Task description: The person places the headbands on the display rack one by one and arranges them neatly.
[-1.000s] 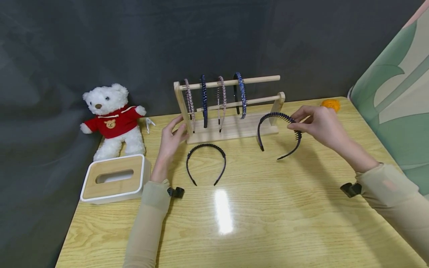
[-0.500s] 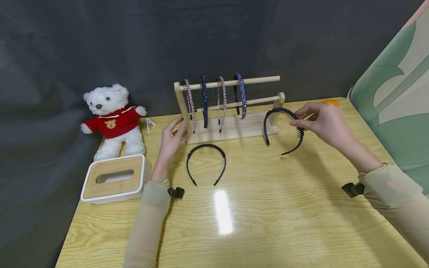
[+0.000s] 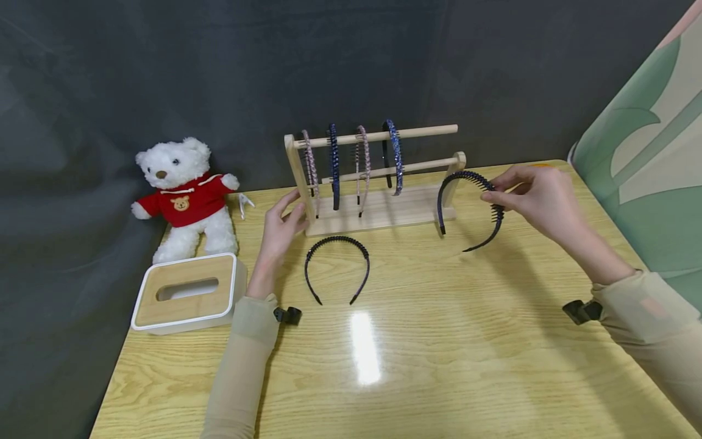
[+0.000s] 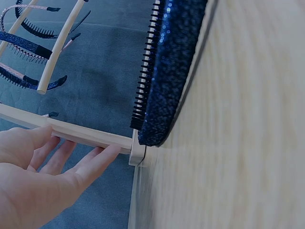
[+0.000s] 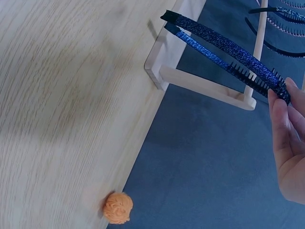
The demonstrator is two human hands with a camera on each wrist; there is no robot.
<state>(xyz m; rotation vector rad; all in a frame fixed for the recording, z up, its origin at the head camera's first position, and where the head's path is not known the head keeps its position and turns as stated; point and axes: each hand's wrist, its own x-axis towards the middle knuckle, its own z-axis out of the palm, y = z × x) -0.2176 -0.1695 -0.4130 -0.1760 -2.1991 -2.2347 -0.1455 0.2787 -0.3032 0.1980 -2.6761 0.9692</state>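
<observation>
My right hand point(image 3: 540, 198) pinches a dark blue toothed headband point(image 3: 443, 198) by its right side, held above the table at the rack's right end. Its blue glittery surface shows in the right wrist view, ends pointing away from the hand. My left hand point(image 3: 281, 228) holds the left post of the wooden headband rack point(image 3: 378, 210), thumb on one side and fingers on the other. Pink headbands point(image 3: 366, 164) and blue headbands point(image 3: 334, 167) hang on the rack's upper bar. Another dark headband point(image 3: 337, 239) lies flat on the table in front of the rack.
A white teddy bear point(image 3: 189, 207) in a red sweater sits at the left, behind a tissue box point(image 3: 183, 292). A small white object point(image 3: 245, 204) lies beside the bear. An orange ball-like object point(image 5: 117, 208) is by the table's back edge, mostly behind my right hand in the head view.
My right hand has moved slightly right and back, raising the headband toward the rack's right end. The left hand and the rack have stayed in place.
</observation>
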